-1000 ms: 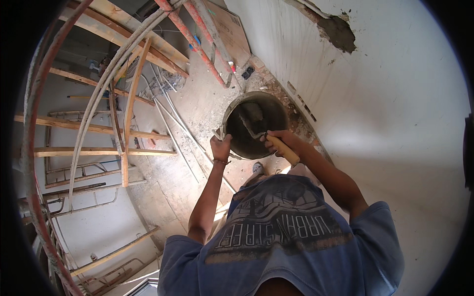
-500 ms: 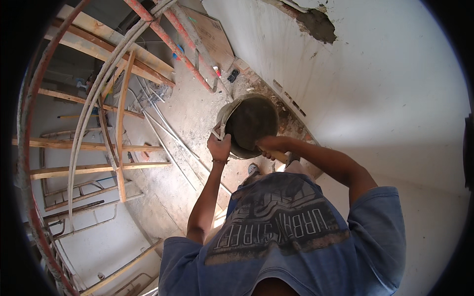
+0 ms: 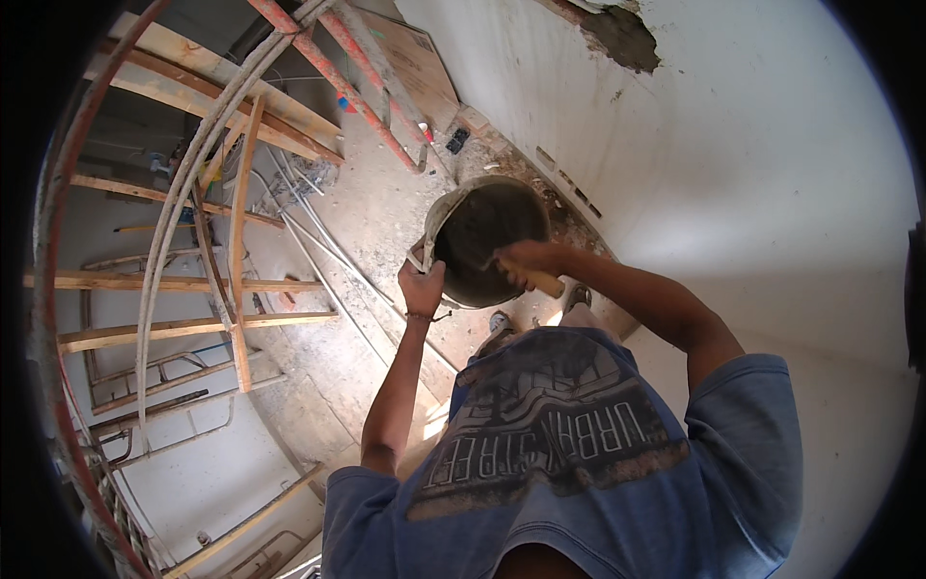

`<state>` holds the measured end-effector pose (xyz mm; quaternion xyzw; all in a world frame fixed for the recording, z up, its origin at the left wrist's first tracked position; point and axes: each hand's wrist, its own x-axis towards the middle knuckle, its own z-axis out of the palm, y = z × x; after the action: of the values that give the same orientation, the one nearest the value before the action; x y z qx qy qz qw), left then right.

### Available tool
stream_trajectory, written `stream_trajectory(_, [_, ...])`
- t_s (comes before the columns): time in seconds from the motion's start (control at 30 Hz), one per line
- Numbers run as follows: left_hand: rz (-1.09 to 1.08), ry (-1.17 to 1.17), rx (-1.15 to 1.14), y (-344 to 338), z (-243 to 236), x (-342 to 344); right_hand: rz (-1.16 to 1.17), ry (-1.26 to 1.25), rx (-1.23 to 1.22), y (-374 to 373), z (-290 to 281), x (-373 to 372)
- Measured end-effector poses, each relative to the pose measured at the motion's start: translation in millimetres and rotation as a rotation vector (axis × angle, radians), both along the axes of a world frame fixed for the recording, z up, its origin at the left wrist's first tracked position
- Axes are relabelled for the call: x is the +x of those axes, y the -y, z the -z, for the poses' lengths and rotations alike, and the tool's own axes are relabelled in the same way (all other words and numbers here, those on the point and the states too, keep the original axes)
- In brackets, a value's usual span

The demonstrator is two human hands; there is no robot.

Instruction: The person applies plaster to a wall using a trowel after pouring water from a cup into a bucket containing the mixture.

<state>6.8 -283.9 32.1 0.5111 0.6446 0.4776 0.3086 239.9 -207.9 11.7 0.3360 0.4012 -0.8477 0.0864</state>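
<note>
A large, dirty bucket (image 3: 444,206) leans tilted ahead of me, its mouth turned partly up toward me. Fingers of my left hand (image 3: 422,289) are closed on its left rim by the pale handle. My right hand (image 3: 531,262) grips a wooden-handled tool (image 3: 548,283) at the bucket's near right side. The handle's butt sticks out behind the fist. The tool's far end reaches into the bucket's dark inside, where its shape is hard to make out. Grey, mortar-like residue coats the inside; how much the bucket holds cannot be told.
At right rises a white wall (image 3: 752,174) with a broken, rough hole (image 3: 622,39). Pale pipes (image 3: 333,251) lie on the dusty floor to the left. Wooden framing (image 3: 241,241) and a red metal scaffold frame (image 3: 362,96) stand at left and ahead. My shoes are just below the bucket.
My right hand has shifted slightly forward with the wooden-handled tool, more of whose handle now shows. The bucket has moved a little, and my left hand stays on its rim.
</note>
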Motion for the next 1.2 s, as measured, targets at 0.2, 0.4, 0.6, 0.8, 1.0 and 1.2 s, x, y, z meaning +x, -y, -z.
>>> stream_trajectory(0.2, [-0.019,-0.034,-0.025,1,7,-12,-0.405,0.273,0.887,-26,-51,39])
stream_trajectory(0.4, [-0.04,-0.036,0.014,-5,1,7,-0.505,0.508,1.397,2,-37,45])
stream_trajectory(0.6, [-0.121,-0.123,-0.027,-7,7,25,-0.164,0.242,1.157,40,7,29])
stream_trajectory(0.8, [-0.293,0.248,-0.061,4,36,-6,0.01,0.136,1.114,36,-34,70])
stream_trajectory(1.0, [-0.495,0.375,-0.107,39,70,-25,-0.087,0.049,0.999,-13,-160,82])
stream_trajectory(1.2, [-0.624,0.167,-0.216,68,101,-38,-0.18,-0.177,0.71,-100,-226,76])
